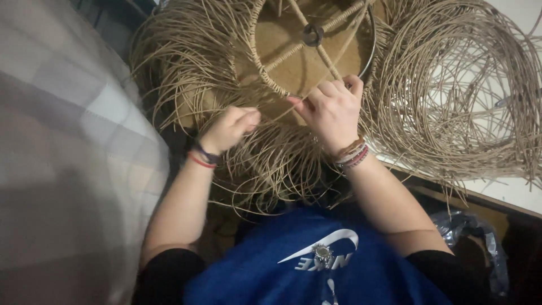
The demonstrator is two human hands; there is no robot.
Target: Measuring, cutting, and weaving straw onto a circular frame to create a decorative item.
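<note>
A round metal frame (370, 53) with wrapped spokes and a central ring (312, 34) lies in front of me, its rim partly bound in tan wicker cord. Many loose cord loops (186, 62) fan out from the rim. My left hand (228, 129) pinches a few cord strands just below the rim, fingers closed on them. My right hand (332, 110) grips the woven rim edge beside a spoke, thumb and fingers closed around it. Both wrists carry bracelets.
A big loose coil of the same tan cord (457, 90) lies on a white surface (508, 192) at the right. A checked grey cloth (68, 141) covers the left side. Crinkled plastic wrap (474, 229) sits low at the right. My blue shirt (305, 265) fills the bottom.
</note>
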